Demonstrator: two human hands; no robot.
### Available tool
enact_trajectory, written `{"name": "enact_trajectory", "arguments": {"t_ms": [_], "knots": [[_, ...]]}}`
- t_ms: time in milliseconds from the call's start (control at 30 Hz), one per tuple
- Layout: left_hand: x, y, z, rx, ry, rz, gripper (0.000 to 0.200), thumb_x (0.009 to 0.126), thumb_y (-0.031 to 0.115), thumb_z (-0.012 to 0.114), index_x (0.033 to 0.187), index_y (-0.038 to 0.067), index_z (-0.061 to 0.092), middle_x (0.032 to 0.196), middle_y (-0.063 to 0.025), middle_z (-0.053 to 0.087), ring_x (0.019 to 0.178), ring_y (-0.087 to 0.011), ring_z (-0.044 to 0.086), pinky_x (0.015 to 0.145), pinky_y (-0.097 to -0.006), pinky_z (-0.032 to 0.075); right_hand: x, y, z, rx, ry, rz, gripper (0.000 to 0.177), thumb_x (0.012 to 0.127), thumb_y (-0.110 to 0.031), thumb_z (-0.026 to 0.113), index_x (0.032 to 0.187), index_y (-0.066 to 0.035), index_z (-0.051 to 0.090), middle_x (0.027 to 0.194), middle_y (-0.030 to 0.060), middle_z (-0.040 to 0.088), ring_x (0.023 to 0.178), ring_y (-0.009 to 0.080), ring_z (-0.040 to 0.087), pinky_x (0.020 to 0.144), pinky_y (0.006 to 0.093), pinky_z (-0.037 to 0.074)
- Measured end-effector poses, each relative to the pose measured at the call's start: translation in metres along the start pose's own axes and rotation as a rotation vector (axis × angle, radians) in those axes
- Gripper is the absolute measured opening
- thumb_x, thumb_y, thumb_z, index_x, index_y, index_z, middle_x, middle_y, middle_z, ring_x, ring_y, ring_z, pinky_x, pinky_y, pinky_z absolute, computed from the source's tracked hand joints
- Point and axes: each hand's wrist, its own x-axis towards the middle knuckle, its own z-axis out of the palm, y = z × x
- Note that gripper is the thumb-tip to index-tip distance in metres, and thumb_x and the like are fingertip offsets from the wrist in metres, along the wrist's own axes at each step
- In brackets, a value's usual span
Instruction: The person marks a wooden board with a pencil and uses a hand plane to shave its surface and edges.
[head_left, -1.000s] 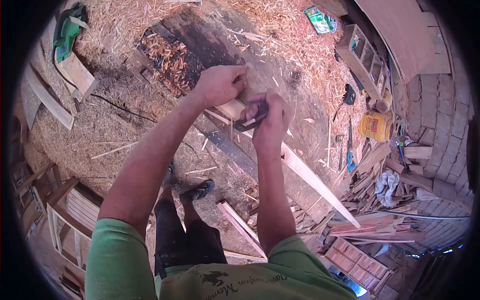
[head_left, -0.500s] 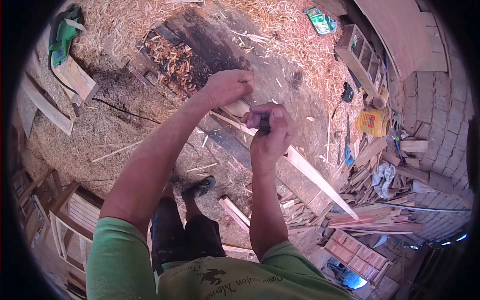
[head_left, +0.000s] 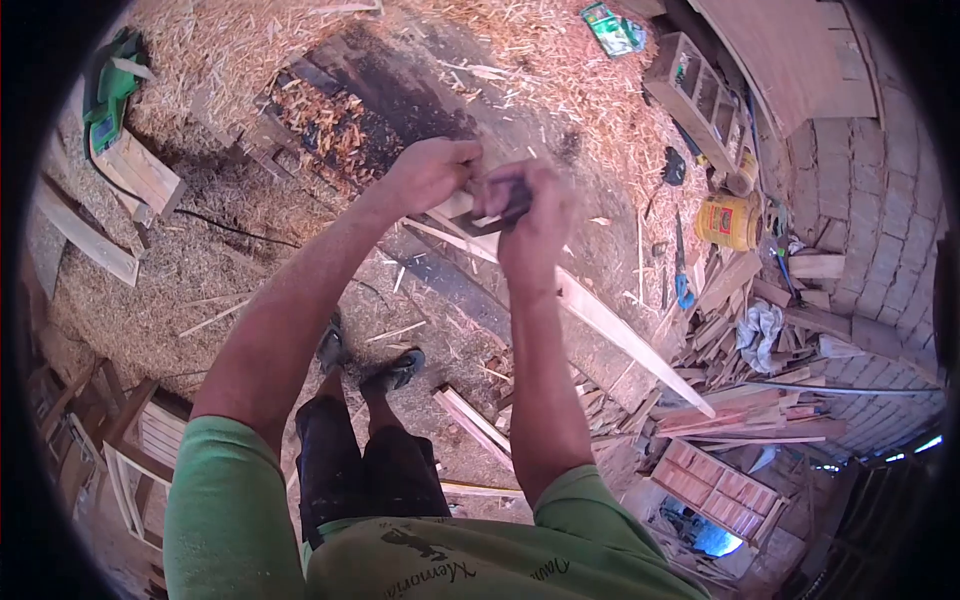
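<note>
Side by side above the workbench, both of my hands work over a long, pale, tapered strip of wood (head_left: 632, 345). My left hand (head_left: 428, 178) is closed, fingers curled near the strip's far end; what they grip is hidden. In my right hand (head_left: 535, 215), closed and blurred by motion, is a dark object (head_left: 517, 203) too smeared to name. The two hands almost touch. Below them runs the dark, worn plank of the workbench (head_left: 440, 275), with the strip lying along it.
Wood shavings (head_left: 325, 125) heap on the bench and floor. A green power tool (head_left: 110, 95) rests on a timber block at left. On the right are a yellow container (head_left: 727, 222), a blue-handled saw (head_left: 683, 285) and piled offcuts (head_left: 715, 330). My sandalled foot (head_left: 400, 370) stands among the shavings.
My right hand has moved up and slightly closer to my left hand, carrying the dark object. The camera view has shifted a little, so surroundings appear further left.
</note>
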Motion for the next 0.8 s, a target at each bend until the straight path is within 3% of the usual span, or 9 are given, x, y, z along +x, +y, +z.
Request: {"name": "enact_trajectory", "arguments": {"t_ms": [100,200,367,467,533,600,700,800], "knots": [[-0.001,-0.017,-0.003,-0.138,-0.104,0.073,0.019,0.094,0.020,0.067,0.105,0.009,0.076,0.103,-0.0149,0.075,0.107,-0.0382,0.071,0.095,-0.0496,0.053,-0.024,0.001,0.002,-0.018,-0.024,0.020,0.045,0.110,-0.025,0.052,0.092,0.010,0.073,0.070,0.0096,0.063,0.065,0.0178,0.063,0.067,0.0351,0.057],[-0.025,0.011,-0.039,0.570,-0.138,0.102,0.024,0.100,0.029,0.069,0.115,0.016,0.082,0.113,-0.0094,0.073,0.117,-0.0339,0.065,0.103,-0.0524,0.048,-0.024,-0.005,0.004,0.008,-0.058,0.066,0.046,0.110,-0.027,0.053,0.094,0.010,0.074,0.070,0.0084,0.062,0.067,0.0173,0.063,0.070,0.0347,0.058],[-0.043,0.003,-0.054,0.420,-0.119,0.010,0.030,0.105,0.038,0.069,0.126,0.023,0.083,0.123,-0.0037,0.068,0.127,-0.0283,0.055,0.114,-0.0500,0.037,-0.010,0.001,-0.014,0.106,-0.198,0.128,0.038,0.111,-0.022,0.056,0.095,0.007,0.075,0.071,0.0076,0.064,0.071,0.0151,0.064,0.069,0.0332,0.055],[-0.045,0.001,-0.050,0.385,-0.128,-0.004,0.029,0.105,0.038,0.070,0.126,0.024,0.084,0.124,-0.0034,0.065,0.128,-0.0281,0.053,0.116,-0.0485,0.034,-0.055,0.014,0.008,-0.012,-0.074,-0.116,0.021,0.100,-0.017,0.068,0.091,0.001,0.074,0.074,0.0093,0.067,0.069,0.0192,0.064,0.068,0.0351,0.054],[-0.044,0.000,-0.052,0.372,-0.112,-0.017,0.027,0.105,0.037,0.071,0.124,0.024,0.085,0.124,-0.0037,0.064,0.128,-0.0284,0.053,0.117,-0.0487,0.033,-0.084,0.032,0.011,-0.384,-0.274,-0.389,0.009,0.082,-0.011,0.074,0.085,-0.005,0.069,0.081,0.0100,0.067,0.070,0.0254,0.064,0.068,0.0378,0.053],[-0.043,0.001,-0.051,0.369,-0.105,-0.029,0.026,0.105,0.036,0.072,0.123,0.024,0.085,0.123,-0.0042,0.064,0.128,-0.0289,0.053,0.118,-0.0492,0.033,-0.103,0.047,0.033,-0.675,-0.468,-0.586,0.023,0.072,-0.013,0.072,0.091,-0.003,0.077,0.077,0.0094,0.065,0.064,0.0223,0.059,0.064,0.0368,0.050],[-0.037,0.002,-0.055,0.364,-0.160,-0.056,0.024,0.104,0.034,0.073,0.121,0.023,0.086,0.119,-0.0049,0.064,0.127,-0.0288,0.053,0.118,-0.0493,0.032,-0.099,0.044,0.034,-0.648,-0.460,-0.591,0.026,0.069,-0.011,0.071,0.093,-0.003,0.078,0.084,0.0107,0.069,0.066,0.0219,0.061,0.064,0.0369,0.050],[-0.035,0.002,-0.059,0.285,-0.176,-0.062,0.022,0.102,0.033,0.076,0.117,0.023,0.088,0.118,-0.0045,0.064,0.129,-0.0287,0.052,0.120,-0.0505,0.031,-0.079,0.026,0.014,-0.366,-0.251,-0.364,0.021,0.082,-0.014,0.068,0.093,0.000,0.078,0.082,0.0118,0.070,0.067,0.0205,0.062,0.063,0.0357,0.050]]}}
